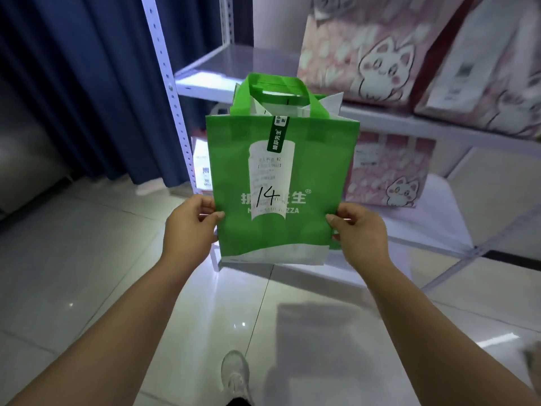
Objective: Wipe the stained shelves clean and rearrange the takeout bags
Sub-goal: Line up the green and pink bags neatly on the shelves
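Green bag (307, 177) pinched upright between both hands (190, 227)

Green bag (307, 171) (pink cat-print bags (366, 54))

The left forearm (123, 317) and the right forearm (424, 317) are seen bare. A pale sneaker (235, 373) is worn below a dark trouser hem (239, 402).

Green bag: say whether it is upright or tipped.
Upright: green bag, handles on top, base below; left hand and right hand grip its sides.
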{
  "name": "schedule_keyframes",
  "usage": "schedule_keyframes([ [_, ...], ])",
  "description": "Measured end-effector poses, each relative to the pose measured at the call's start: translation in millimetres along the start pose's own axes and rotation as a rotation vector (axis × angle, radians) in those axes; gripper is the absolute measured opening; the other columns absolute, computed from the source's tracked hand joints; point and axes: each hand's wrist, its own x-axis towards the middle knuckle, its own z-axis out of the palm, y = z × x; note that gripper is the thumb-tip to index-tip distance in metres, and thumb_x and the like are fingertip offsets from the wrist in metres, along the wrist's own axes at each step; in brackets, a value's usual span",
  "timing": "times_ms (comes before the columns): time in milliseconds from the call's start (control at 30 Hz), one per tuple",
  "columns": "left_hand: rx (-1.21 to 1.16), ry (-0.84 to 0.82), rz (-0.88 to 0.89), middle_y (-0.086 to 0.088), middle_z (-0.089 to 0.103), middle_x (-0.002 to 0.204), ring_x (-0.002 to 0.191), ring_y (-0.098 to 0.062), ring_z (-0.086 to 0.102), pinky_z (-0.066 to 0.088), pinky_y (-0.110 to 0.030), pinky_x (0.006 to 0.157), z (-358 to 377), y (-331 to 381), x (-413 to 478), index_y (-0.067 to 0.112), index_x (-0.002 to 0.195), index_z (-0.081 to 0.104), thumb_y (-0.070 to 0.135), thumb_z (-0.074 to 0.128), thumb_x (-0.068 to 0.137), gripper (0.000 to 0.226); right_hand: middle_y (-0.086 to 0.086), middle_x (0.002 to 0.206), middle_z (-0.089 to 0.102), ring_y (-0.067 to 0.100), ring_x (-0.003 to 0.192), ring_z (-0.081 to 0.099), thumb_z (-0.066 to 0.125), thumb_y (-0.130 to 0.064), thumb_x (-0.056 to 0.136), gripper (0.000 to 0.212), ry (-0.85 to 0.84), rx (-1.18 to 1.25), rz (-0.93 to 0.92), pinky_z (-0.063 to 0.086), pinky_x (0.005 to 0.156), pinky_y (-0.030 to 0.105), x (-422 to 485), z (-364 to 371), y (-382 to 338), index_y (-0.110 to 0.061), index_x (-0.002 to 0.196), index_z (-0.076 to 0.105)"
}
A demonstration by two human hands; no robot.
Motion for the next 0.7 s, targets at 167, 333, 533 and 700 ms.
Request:
schedule_keyframes([
  [167,-0.077,-0.004,0.101,-0.004,0.066,0.081,0.080,-0.023,0.067,0.058,-0.036,0.061,-18,49,36,0.026,0.073,0.060,0.002,0.060,0.085,0.027,-0.014,0.075,0.070,0.012,0.078,0.068,0.061,-0.006,0.088,0.034,0.018,0.053,-0.127,0.058,0.077,0.037,27,-1,-58,-0.037,0.074,0.065],
  [333,-0.066,0.041,0.222,-0.005,0.067,0.084,0.080,-0.019,0.067,0.057,-0.031,0.056,-39,92,92,0.023,0.076,0.061,0.003,0.062,0.084,0.022,-0.015,0.072,0.071,0.018,0.078,0.069,0.060,-0.004,0.087,0.039,0.072,0.084,-0.230,0.058,0.076,0.043,67,18,-110,-0.038,0.068,0.067],
  [533,-0.084,0.058,0.314,-0.005,0.068,0.085,0.076,-0.013,0.066,0.054,-0.020,0.048,-67,130,167,0.017,0.080,0.062,0.000,0.059,0.086,0.018,-0.009,0.083,0.071,0.018,0.081,0.068,0.060,-0.005,0.086,0.032,0.120,0.090,-0.322,0.057,0.075,0.045,120,59,-162,-0.035,0.078,0.067],
  [700,-0.080,0.044,0.360,-0.002,0.068,0.086,0.084,-0.019,0.066,0.053,-0.019,0.048,-80,142,216,0.018,0.080,0.062,0.001,0.059,0.086,0.019,-0.010,0.083,0.071,0.017,0.080,0.067,0.060,-0.006,0.086,0.027,0.173,0.051,-0.376,0.057,0.075,0.044,155,85,-189,-0.031,0.080,0.068],
])
